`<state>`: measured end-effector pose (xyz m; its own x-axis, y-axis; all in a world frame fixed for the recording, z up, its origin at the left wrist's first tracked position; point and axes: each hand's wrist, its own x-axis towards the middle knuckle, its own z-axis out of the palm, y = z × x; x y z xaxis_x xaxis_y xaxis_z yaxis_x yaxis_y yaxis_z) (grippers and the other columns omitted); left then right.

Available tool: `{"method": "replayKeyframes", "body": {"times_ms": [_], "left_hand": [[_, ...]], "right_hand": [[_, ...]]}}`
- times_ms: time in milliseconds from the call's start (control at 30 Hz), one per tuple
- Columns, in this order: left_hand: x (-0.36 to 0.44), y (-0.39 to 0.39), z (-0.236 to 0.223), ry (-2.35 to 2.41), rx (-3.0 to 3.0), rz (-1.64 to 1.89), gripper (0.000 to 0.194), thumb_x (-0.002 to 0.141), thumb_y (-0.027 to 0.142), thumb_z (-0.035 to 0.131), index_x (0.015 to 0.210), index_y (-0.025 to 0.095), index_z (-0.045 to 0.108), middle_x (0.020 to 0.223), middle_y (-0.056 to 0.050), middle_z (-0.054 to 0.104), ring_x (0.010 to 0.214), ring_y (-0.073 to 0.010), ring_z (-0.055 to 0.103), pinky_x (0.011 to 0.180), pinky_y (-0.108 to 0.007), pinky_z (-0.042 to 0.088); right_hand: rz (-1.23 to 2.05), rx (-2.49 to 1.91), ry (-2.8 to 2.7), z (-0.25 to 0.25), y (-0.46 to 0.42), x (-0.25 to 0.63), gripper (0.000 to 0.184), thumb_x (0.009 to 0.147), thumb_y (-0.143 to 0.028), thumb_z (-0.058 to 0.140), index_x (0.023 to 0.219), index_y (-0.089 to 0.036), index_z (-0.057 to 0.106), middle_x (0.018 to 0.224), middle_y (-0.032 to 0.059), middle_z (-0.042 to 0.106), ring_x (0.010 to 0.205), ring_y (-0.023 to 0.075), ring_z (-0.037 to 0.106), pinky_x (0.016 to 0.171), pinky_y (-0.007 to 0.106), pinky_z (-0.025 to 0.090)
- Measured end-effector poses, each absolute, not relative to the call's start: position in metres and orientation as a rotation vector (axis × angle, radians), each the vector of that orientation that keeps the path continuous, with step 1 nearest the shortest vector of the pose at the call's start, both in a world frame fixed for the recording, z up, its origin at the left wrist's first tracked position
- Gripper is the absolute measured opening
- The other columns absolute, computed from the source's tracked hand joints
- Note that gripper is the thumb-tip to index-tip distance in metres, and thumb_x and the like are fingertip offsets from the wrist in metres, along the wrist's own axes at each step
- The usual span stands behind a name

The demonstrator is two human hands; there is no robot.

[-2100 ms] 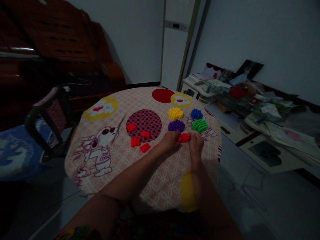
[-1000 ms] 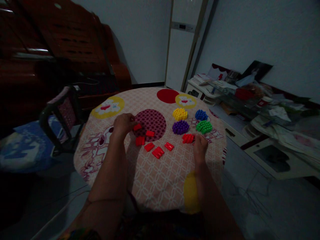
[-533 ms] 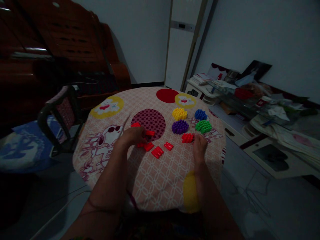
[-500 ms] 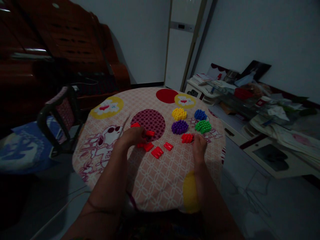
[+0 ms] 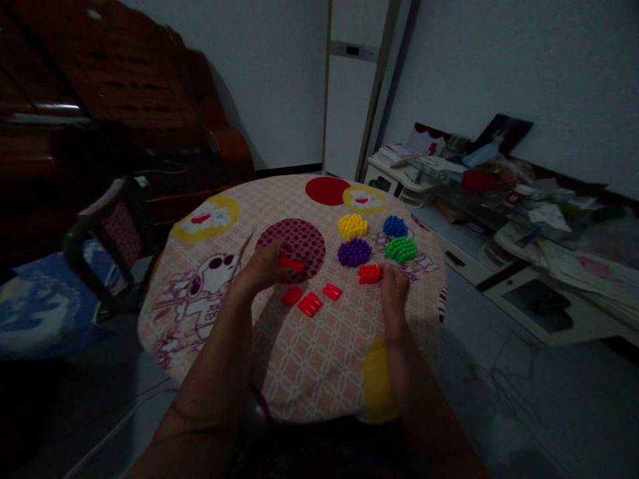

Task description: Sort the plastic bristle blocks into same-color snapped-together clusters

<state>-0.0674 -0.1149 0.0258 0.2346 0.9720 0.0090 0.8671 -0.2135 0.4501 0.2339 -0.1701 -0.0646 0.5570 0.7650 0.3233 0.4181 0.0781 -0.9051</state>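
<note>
My left hand [image 5: 263,265] is curled round red plastic blocks [image 5: 290,263] at the near edge of a dark checked circle on the tablecloth. Three more loose red blocks [image 5: 309,303] lie just right of it. My right hand [image 5: 393,282] rests with bent fingers against a red block cluster [image 5: 370,273]. Behind that cluster sit the purple cluster [image 5: 354,252], yellow cluster [image 5: 352,226], blue cluster [image 5: 395,225] and green cluster [image 5: 401,249].
The round table [image 5: 319,372] has a pink cartoon-dog cloth. A dark chair [image 5: 107,233] stands at its left edge, with dark wooden furniture [image 5: 100,100] behind. Low white cabinets [image 5: 499,219] piled with papers and clutter run along the right wall.
My left hand left the red cluster, reached to the loose red blocks at the left, gathered some and drew them rightward. My right hand stayed by the red cluster.
</note>
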Motion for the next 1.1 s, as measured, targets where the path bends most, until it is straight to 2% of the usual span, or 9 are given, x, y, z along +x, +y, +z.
{"method": "replayKeyframes", "body": {"times_ms": [133,233,300,567,800,933,1100], "left_hand": [[-0.026,-0.115,0.028,1.303,2.267,0.428,0.023,0.077,0.032,0.068,0.094,0.018,0.068,0.087,-0.002,0.070,0.081,-0.0178,0.063,0.071,-0.026,0.043],[0.012,-0.115,0.018,1.117,2.312,0.349,0.017,0.076,0.032,0.068,0.087,0.019,0.072,0.079,0.000,0.070,0.075,-0.0158,0.062,0.067,-0.025,0.041],[0.034,-0.114,0.009,1.115,2.331,0.304,0.017,0.075,0.031,0.071,0.086,0.019,0.074,0.081,-0.001,0.072,0.076,-0.0163,0.063,0.068,-0.025,0.041],[0.061,-0.115,-0.011,1.241,2.174,0.486,0.034,0.078,0.039,0.074,0.105,0.017,0.073,0.100,-0.007,0.077,0.089,-0.0206,0.069,0.078,-0.028,0.050],[0.050,-0.130,-0.005,1.134,2.293,0.399,0.065,0.059,0.029,0.087,0.119,0.020,0.062,0.119,-0.009,0.069,0.104,-0.0262,0.067,0.086,-0.032,0.054],[0.047,-0.137,-0.009,1.069,2.387,0.407,0.051,0.069,0.015,0.072,0.118,0.018,0.060,0.120,-0.012,0.067,0.104,-0.0249,0.066,0.088,-0.033,0.053],[0.048,-0.131,-0.005,1.105,2.246,0.444,0.030,0.074,0.020,0.068,0.104,0.020,0.067,0.098,-0.005,0.073,0.089,-0.0197,0.068,0.075,-0.027,0.051]], "right_hand": [[0.363,-1.539,-1.044,-0.064,-0.171,0.233,0.038,0.092,-0.044,0.044,0.072,-0.019,0.063,0.068,-0.0004,0.060,0.064,0.0143,0.047,0.066,0.028,0.039],[0.363,-1.540,-1.054,-0.063,-0.172,0.233,0.038,0.093,-0.044,0.043,0.073,-0.019,0.063,0.069,-0.0003,0.061,0.065,0.0147,0.048,0.067,0.028,0.039],[0.350,-1.549,-1.060,-0.062,-0.173,0.233,0.038,0.093,-0.044,0.043,0.073,-0.019,0.064,0.069,-0.0003,0.061,0.066,0.0152,0.049,0.068,0.028,0.040],[0.342,-1.558,-1.062,-0.058,-0.173,0.232,0.037,0.091,-0.043,0.043,0.071,-0.020,0.062,0.067,0.0002,0.060,0.068,0.0163,0.050,0.069,0.029,0.040],[0.352,-1.554,-1.063,-0.058,-0.174,0.232,0.037,0.092,-0.043,0.043,0.071,-0.019,0.062,0.067,0.0000,0.060,0.068,0.0158,0.049,0.068,0.029,0.039],[0.351,-1.551,-1.058,-0.057,-0.174,0.231,0.036,0.092,-0.042,0.043,0.071,-0.019,0.061,0.067,-0.0005,0.058,0.067,0.0153,0.047,0.066,0.029,0.037],[0.333,-1.556,-1.077,-0.057,-0.175,0.231,0.035,0.093,-0.041,0.043,0.071,-0.019,0.061,0.067,-0.0009,0.057,0.066,0.0151,0.046,0.065,0.028,0.036]]}}
